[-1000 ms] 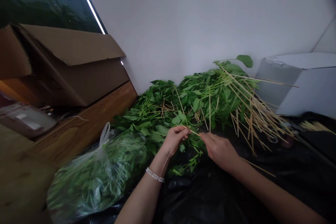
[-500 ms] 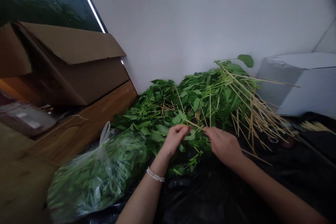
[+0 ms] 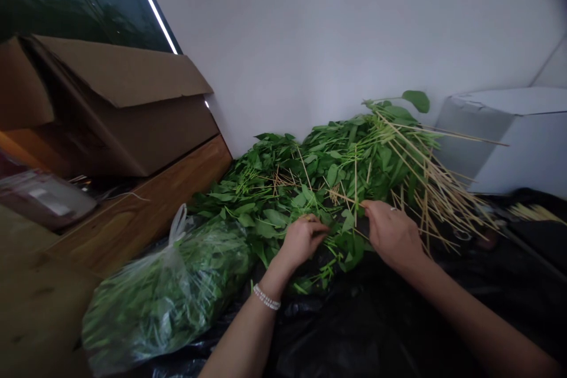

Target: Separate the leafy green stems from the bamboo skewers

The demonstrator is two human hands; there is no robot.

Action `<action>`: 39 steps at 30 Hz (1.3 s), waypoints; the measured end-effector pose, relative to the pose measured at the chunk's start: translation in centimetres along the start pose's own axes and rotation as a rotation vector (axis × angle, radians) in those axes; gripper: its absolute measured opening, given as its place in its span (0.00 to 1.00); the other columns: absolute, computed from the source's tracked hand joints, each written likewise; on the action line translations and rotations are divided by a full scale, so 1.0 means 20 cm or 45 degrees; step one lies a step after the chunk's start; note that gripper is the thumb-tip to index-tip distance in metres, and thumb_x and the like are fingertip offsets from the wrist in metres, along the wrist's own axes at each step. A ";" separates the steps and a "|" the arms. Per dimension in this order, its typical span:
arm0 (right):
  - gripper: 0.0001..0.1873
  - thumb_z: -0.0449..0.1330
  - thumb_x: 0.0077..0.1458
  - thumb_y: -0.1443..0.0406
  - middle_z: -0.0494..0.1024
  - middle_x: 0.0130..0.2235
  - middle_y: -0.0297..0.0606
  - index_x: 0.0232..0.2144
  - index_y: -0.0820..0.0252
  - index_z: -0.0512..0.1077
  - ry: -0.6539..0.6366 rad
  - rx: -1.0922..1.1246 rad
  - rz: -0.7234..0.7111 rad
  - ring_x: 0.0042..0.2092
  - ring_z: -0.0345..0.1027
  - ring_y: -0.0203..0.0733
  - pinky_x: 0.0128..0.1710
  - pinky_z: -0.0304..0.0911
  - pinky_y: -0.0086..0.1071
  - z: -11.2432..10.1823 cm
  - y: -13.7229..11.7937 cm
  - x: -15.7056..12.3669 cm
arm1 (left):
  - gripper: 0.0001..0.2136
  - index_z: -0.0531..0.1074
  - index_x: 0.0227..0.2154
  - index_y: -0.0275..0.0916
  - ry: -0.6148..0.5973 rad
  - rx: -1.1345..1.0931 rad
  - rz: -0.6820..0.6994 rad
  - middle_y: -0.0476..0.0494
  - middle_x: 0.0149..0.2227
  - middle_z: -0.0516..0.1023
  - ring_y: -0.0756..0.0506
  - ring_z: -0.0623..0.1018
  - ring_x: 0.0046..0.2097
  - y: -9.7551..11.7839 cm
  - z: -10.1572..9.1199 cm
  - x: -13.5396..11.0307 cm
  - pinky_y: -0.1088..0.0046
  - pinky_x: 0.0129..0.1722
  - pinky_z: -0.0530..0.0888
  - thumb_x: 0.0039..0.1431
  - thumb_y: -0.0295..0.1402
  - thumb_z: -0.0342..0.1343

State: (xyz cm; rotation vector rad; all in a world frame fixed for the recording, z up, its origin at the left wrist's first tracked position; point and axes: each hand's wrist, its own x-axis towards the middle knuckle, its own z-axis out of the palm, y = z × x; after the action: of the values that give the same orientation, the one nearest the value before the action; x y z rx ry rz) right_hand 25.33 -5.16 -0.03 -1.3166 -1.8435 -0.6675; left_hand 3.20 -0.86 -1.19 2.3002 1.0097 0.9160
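Observation:
A big heap of green leaves (image 3: 310, 171) threaded on thin bamboo skewers (image 3: 425, 183) lies on black plastic sheeting (image 3: 354, 331) against the white wall. My left hand (image 3: 301, 239), a bead bracelet on its wrist, rests at the heap's near edge with fingers curled into the leaves. My right hand (image 3: 392, 233) is closed in a pinch on a skewer that carries leaves, right of the left hand. The skewer's tip points up and left from the fingers.
A clear plastic bag of leaves (image 3: 163, 289) lies at the lower left. An open cardboard box (image 3: 128, 112) stands on a wooden ledge (image 3: 146, 207) at the left. A white box (image 3: 509, 136) sits at the right, with more skewers (image 3: 531, 212) beside it.
My right hand has moved up and to the right with the skewer. My left hand has let go of the skewer's end and dropped a little lower into the leaves.

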 end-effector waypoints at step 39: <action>0.18 0.48 0.58 0.75 0.74 0.30 0.36 0.47 0.66 0.71 -0.128 0.094 -0.227 0.29 0.67 0.34 0.30 0.58 0.29 -0.01 -0.12 -0.04 | 0.15 0.77 0.32 0.35 0.516 -1.802 -0.720 0.46 0.31 0.81 0.54 0.76 0.27 0.00 -0.10 0.06 0.82 0.25 0.71 0.37 0.30 0.72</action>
State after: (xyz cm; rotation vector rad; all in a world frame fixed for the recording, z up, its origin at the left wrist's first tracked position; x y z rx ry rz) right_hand 23.23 -6.49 -0.60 -1.1660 -2.0646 -0.6293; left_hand 2.37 0.33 0.60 0.6383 0.6686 1.2464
